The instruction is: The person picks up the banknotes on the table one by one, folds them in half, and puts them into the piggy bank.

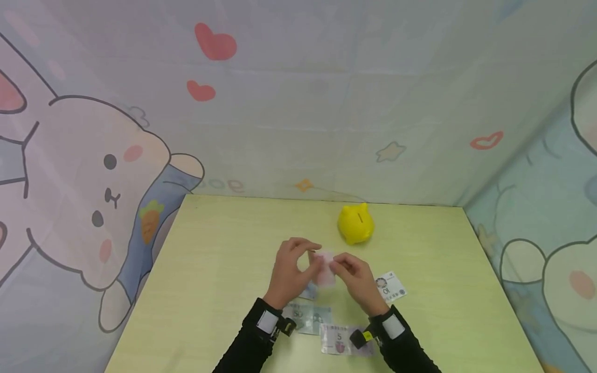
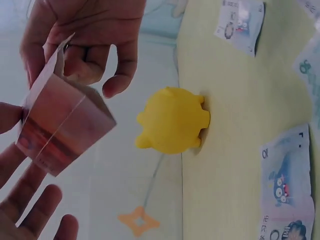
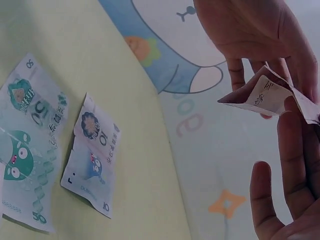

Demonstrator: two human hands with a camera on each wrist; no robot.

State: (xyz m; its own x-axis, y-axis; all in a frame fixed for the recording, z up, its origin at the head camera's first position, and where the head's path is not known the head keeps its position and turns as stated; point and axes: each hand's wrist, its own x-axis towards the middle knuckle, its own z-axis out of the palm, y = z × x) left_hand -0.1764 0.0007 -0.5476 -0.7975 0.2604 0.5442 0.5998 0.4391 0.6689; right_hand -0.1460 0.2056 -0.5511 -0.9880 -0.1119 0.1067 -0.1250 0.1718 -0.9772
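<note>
Head view has one pinkish folded note [image 1: 327, 277] raised above the middle of the table [image 1: 224, 243], its longer side running from the far edge toward the near side; the left wrist view shows its reddish printed face, crossed by a crease, and the right wrist view shows its flaps standing apart with a pale printed face between them. Both hands are clamped on it, the left hand [image 1: 290, 272] pinching from the left and the right hand [image 1: 359, 285] from the right, wrists apart and forearms slanting inward from the near side. In the left wrist view the left hand's other fingers are spread, while some of the right hand's are bent. Four flat notes lie on the table: one blue 10 note [image 3: 92, 155] partly under the left hand, one green 50 note [image 1: 311, 317] nearer the near side, one purple 5 note [image 1: 333, 339] nearer still, the last two lengthwise left to right, and one white-and-blue 10 note [image 1: 391, 286] set aslant toward the right edge. One yellow piggy bank [image 1: 356, 225] stands by the far edge, right of its middle, slot on top. Behind hangs a cartoon-printed cloth [image 1: 298, 114].
</note>
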